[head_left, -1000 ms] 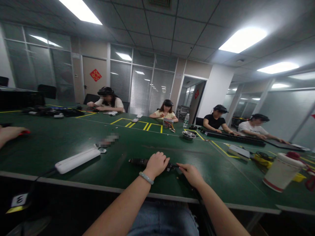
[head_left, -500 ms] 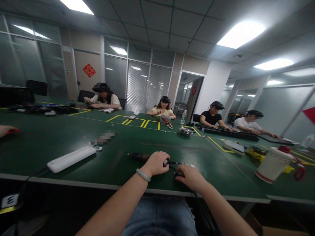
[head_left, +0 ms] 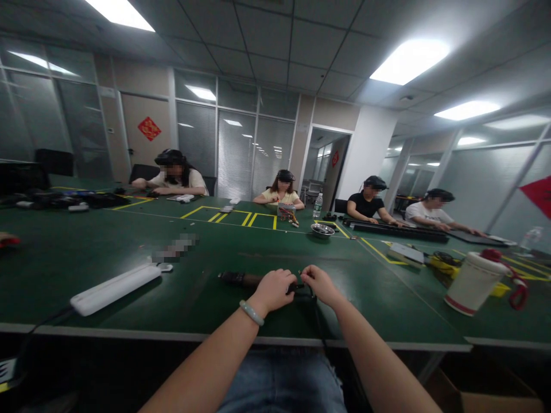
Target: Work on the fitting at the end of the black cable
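A long dark rod-shaped device, black at its left end and brownish toward the middle, lies on the green table. My left hand, with a pale bangle at the wrist, is wrapped over its right part, which hides that end. A black cord runs from there, bends by my right hand and drops over the front table edge. Just right of my left hand, my right hand is closed in a pinch on the cord. The exact kind of device cannot be made out.
At left lies a white power strip. A white cup with a red strap stands at right, near a white box. Farther off are a metal bowl and a water bottle. Several people sit across the table.
My right hand has moved up and away from the front edge, closer to my left hand, bringing the cord into a bend. My left hand stays on the device.
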### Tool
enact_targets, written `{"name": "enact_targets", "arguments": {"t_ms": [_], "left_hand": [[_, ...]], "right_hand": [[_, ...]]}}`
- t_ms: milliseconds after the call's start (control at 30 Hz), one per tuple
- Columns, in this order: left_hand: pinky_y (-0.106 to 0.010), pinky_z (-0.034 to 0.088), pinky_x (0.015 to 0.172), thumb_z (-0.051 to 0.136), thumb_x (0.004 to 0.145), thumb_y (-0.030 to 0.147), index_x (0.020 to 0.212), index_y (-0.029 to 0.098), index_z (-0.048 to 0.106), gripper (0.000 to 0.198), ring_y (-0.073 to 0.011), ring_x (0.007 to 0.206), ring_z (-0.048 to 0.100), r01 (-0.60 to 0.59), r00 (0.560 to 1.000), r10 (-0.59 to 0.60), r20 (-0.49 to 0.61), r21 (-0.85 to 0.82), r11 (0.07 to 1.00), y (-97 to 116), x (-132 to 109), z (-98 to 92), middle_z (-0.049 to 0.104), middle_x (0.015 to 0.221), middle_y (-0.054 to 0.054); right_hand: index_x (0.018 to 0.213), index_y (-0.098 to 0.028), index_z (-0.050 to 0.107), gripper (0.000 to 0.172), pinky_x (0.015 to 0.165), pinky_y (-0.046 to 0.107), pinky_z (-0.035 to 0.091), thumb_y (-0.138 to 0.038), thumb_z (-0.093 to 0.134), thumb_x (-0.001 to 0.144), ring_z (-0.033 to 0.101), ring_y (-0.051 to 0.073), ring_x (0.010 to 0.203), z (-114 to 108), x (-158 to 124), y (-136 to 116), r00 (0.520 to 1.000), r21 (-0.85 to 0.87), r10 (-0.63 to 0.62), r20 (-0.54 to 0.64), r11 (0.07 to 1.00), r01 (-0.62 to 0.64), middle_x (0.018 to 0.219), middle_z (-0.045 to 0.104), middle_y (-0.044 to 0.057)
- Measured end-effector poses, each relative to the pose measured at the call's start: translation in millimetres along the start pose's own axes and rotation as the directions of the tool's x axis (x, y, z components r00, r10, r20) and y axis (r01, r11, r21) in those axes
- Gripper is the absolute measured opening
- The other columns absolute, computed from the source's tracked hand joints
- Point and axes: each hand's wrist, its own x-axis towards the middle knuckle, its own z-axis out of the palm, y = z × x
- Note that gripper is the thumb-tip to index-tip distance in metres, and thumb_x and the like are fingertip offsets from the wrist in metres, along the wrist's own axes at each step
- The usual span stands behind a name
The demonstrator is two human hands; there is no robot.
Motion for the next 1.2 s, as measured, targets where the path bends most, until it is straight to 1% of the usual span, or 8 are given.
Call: {"name": "enact_targets", "arguments": {"t_ms": [67,200,300,433,633,733,1033,1200], "left_hand": [[-0.034,0.042,0.082,0.062,0.080,0.028,0.095,0.024,0.061,0.016,-0.0225,0.095,0.056,-0.007,1.000,0.007,-0.005,-0.002,1.000,0,0,-0.3,0.061,0.097,-0.005],[-0.035,0.040,0.084,0.061,0.081,0.027,0.093,0.023,0.060,0.013,-0.0217,0.091,0.056,-0.039,0.999,0.040,-0.026,0.018,0.999,0,-1,0.0,0.061,0.094,-0.004],[-0.036,0.039,0.086,0.061,0.083,0.029,0.094,0.022,0.059,0.013,-0.0220,0.093,0.056,-0.052,0.998,0.053,-0.035,0.045,0.998,2,-1,2.7,0.060,0.095,-0.004],[-0.035,0.040,0.084,0.060,0.086,0.033,0.096,0.021,0.057,0.016,-0.0225,0.095,0.055,-0.024,0.999,0.026,-0.029,0.073,0.997,5,3,8.2,0.059,0.098,-0.005],[-0.032,0.041,0.079,0.056,0.088,0.026,0.093,0.020,0.057,0.008,-0.0199,0.091,0.055,-0.025,1.000,0.026,-0.007,0.126,0.992,9,7,9.5,0.058,0.097,-0.005],[-0.031,0.041,0.076,0.061,0.084,0.025,0.090,0.021,0.058,0.008,-0.0191,0.090,0.055,-0.038,0.999,0.041,-0.031,0.098,0.994,8,4,6.2,0.057,0.095,-0.003],[-0.030,0.040,0.076,0.064,0.082,0.028,0.084,0.022,0.062,0.007,-0.0176,0.087,0.055,-0.030,0.998,0.030,-0.056,-0.003,1.000,2,-4,0.9,0.057,0.089,-0.002],[-0.030,0.040,0.076,0.065,0.081,0.027,0.083,0.022,0.062,0.007,-0.0171,0.085,0.054,-0.021,0.997,0.021,-0.070,0.003,1.000,1,-5,0.3,0.057,0.088,-0.001]], "right_hand": [[0.085,-0.019,0.058,0.013,0.069,0.026,0.044,-0.031,0.054,0.082,0.058,0.015,0.071,5,0,6,0.999,-0.023,-0.013,-0.038,1.000,0.012,0.076,0.064,0.000],[0.086,-0.019,0.061,0.016,0.067,0.026,0.043,-0.034,0.055,0.083,0.058,0.015,0.071,8,-14,16,0.995,-0.088,-0.027,-0.091,0.996,0.019,0.077,0.065,0.000],[0.086,-0.019,0.064,0.017,0.065,0.025,0.042,-0.034,0.057,0.082,0.057,0.015,0.070,7,-22,17,0.998,-0.118,-0.014,-0.065,0.993,0.006,0.077,0.066,0.000],[0.087,-0.020,0.066,0.015,0.064,0.024,0.040,-0.032,0.060,0.081,0.057,0.014,0.070,7,-24,15,0.999,-0.122,0.026,-0.030,0.992,-0.029,0.078,0.067,0.000],[0.082,-0.020,0.067,0.013,0.062,0.023,0.040,-0.031,0.067,0.076,0.058,0.014,0.069,11,-31,19,0.998,-0.096,0.049,-0.043,0.994,-0.052,0.075,0.067,-0.001],[0.081,-0.020,0.067,0.012,0.059,0.022,0.038,-0.031,0.068,0.076,0.057,0.013,0.065,11,-35,19,0.997,-0.082,0.054,-0.047,0.995,-0.057,0.071,0.066,-0.002],[0.082,-0.019,0.069,0.010,0.057,0.021,0.039,-0.027,0.064,0.077,0.056,0.012,0.064,6,-42,10,0.999,-0.089,-0.005,0.045,0.996,0.009,0.071,0.066,-0.001],[0.079,-0.020,0.069,0.009,0.056,0.021,0.037,-0.027,0.064,0.077,0.057,0.012,0.063,9,-41,6,1.000,-0.161,-0.022,0.009,0.987,0.023,0.070,0.066,-0.001]]}}
